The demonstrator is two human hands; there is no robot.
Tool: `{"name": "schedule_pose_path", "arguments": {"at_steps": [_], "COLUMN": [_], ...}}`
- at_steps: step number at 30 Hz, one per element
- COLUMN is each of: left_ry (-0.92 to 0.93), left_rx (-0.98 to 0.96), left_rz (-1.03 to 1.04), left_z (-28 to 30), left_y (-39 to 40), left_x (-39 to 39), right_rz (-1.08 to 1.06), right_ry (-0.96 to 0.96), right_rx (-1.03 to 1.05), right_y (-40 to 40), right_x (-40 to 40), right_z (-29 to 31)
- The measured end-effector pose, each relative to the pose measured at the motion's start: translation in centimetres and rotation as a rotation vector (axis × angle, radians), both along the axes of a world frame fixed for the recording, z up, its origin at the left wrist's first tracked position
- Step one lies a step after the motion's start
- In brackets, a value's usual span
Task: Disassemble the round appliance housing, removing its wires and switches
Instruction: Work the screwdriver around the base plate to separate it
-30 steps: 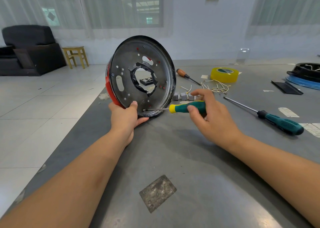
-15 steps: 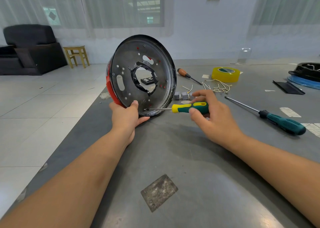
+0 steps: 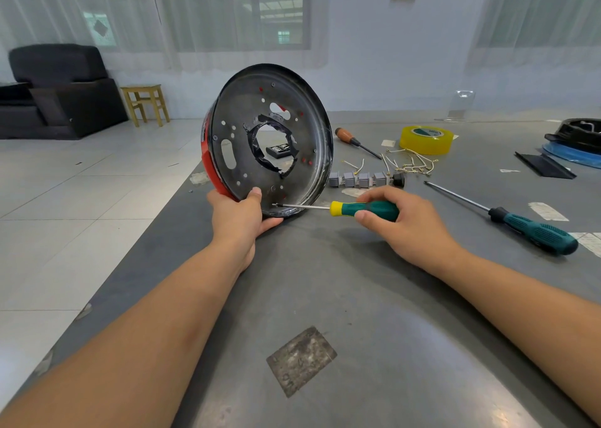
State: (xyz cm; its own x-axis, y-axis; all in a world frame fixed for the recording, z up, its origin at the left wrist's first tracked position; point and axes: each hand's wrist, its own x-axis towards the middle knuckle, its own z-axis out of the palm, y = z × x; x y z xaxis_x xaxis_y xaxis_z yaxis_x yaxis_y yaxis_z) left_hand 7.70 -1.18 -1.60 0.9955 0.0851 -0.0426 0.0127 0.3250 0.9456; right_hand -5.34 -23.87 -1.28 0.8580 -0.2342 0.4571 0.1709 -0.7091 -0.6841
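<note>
The round housing [image 3: 286, 118], a dark metal plate with a red outer wall and a ragged central hole, stands on its edge on the grey table [image 3: 357, 297]. My left hand [image 3: 239, 216] grips its lower rim, thumb on the plate. My right hand [image 3: 406, 222] holds a green and yellow screwdriver [image 3: 364, 209] whose tip touches the plate's bottom edge. A row of grey switches [image 3: 357, 179] and loose pale wires [image 3: 409, 162] lie behind on the table.
A long teal-handled screwdriver [image 3: 533, 231] lies at right. An orange-handled screwdriver [image 3: 353, 141] and a yellow tape roll [image 3: 426, 140] sit farther back. Black and blue parts [image 3: 575, 141] are at far right. The table's left edge drops to tiled floor [image 3: 81, 200].
The housing and my left hand stay put. My right hand has turned a little on the screwdriver handle, with the tip kept at the same spot on the plate.
</note>
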Motion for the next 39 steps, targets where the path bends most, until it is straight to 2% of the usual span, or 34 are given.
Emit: {"name": "schedule_pose_path", "arguments": {"at_steps": [5, 16, 20, 26, 32, 36, 39], "left_ry": [-0.003, -0.015, -0.016, 0.0, 0.001, 0.004, 0.009], "left_rx": [0.01, -0.016, -0.02, -0.038, -0.031, -0.028, -0.025], "left_rz": [-0.007, -0.013, -0.009, -0.025, -0.057, -0.069, -0.071], "left_z": [0.1, -0.1, -0.2, -0.3, -0.2, 0.0, 0.1], "left_y": [0.0, 0.0, 0.0, 0.1, 0.1, 0.1, 0.1], "left_x": [-0.2, 0.0, 0.2, 0.4, 0.2, 0.0, -0.2], "right_rz": [0.012, -0.041, 0.027, 0.121, 0.155, 0.146, 0.06], "right_ry": [0.066, 0.076, 0.107, 0.228, 0.266, 0.247, 0.182], "right_rx": [0.052, 0.192, 0.191, 0.104, -0.018, -0.183, -0.441], "right_y": [-0.6, -1.1, -1.3, -0.9, -0.7, 0.0, 0.9], "right_x": [0.3, 0.2, -0.3, -0.6, -0.6, -0.9, -0.7], "right_z": [0.0, 0.1, 0.6, 0.9, 0.6, 0.6, 0.9]}}
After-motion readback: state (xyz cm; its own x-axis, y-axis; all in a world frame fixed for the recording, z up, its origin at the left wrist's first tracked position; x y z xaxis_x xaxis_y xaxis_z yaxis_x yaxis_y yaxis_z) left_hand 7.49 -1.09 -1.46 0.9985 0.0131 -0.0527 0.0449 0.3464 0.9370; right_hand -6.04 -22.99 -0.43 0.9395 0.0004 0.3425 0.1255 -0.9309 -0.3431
